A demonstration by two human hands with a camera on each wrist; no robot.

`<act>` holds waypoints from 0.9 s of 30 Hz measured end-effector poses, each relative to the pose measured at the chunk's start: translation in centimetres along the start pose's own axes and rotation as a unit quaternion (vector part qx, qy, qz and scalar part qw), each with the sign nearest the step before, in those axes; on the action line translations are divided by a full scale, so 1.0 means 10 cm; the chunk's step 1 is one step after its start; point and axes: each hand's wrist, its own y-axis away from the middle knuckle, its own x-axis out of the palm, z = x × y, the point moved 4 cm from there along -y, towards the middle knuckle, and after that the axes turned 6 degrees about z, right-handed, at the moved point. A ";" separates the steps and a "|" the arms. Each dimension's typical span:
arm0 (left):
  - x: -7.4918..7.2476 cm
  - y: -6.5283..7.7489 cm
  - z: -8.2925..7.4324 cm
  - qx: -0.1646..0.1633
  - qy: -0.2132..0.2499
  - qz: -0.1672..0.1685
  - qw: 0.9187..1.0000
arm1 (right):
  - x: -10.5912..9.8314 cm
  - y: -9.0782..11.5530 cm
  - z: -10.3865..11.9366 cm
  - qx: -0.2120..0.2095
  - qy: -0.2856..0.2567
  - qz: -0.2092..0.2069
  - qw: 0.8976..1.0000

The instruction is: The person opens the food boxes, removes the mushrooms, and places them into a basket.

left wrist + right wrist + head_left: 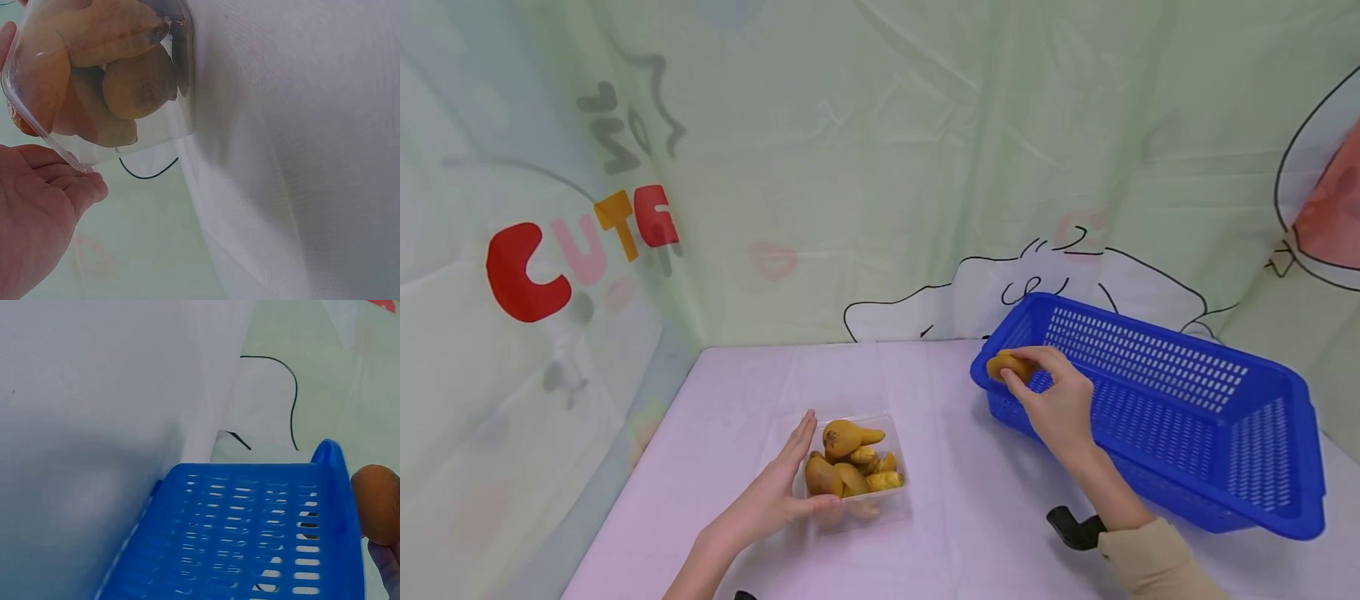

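Note:
My right hand (pixel 1063 404) pinches a yellow-brown mushroom (pixel 1011 367) between thumb and fingers, above the left end of a blue plastic basket (pixel 1172 333). In the right wrist view the mushroom (pixel 378 503) shows just past the basket's rim (pixel 337 462). A clear plastic box (pixel 887 512) holds several more mushrooms (pixel 842 437), with rounded caps and stubby stems. Around its left near corner lies my left hand (pixel 771 492), thumb at the front and fingers stretched along the left side. Fingertips touch the box's rim in the left wrist view.
The basket has slatted, perforated walls and stands tilted in direction at the table's right. A white cloth covers the table (pixel 940 433). Behind hangs a pale green printed curtain (pixel 850 167). A black wrist mount (pixel 1075 529) shows by my right forearm.

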 end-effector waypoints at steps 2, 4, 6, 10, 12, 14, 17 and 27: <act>0.00 0.00 0.00 0.000 0.002 0.001 1.000 | 0.00 0.01 -0.05 0.010 0.005 0.001 1.000; 0.00 0.00 0.00 0.001 0.006 0.003 1.000 | 0.01 0.02 -0.09 0.017 0.009 0.004 1.000; 0.00 0.00 0.00 0.003 0.011 0.004 1.000 | 0.02 0.04 -0.13 0.023 0.012 0.006 1.000; 0.00 0.00 0.01 0.007 0.014 0.005 1.000 | 0.03 0.05 -0.19 0.024 0.013 0.004 1.000; 0.00 0.00 0.01 0.007 0.014 0.005 1.000 | 0.04 0.05 -0.21 0.020 0.009 -0.001 1.000; 0.00 0.00 0.01 0.006 0.013 0.004 1.000 | 0.04 0.05 -0.21 0.012 0.004 -0.008 1.000; 0.00 0.00 0.01 0.004 0.013 0.004 1.000 | 0.04 0.05 -0.21 -0.004 0.003 -0.018 1.000; 0.00 0.00 0.00 0.001 0.014 0.006 1.000 | 0.07 0.05 -0.13 -0.025 -0.005 -0.017 1.000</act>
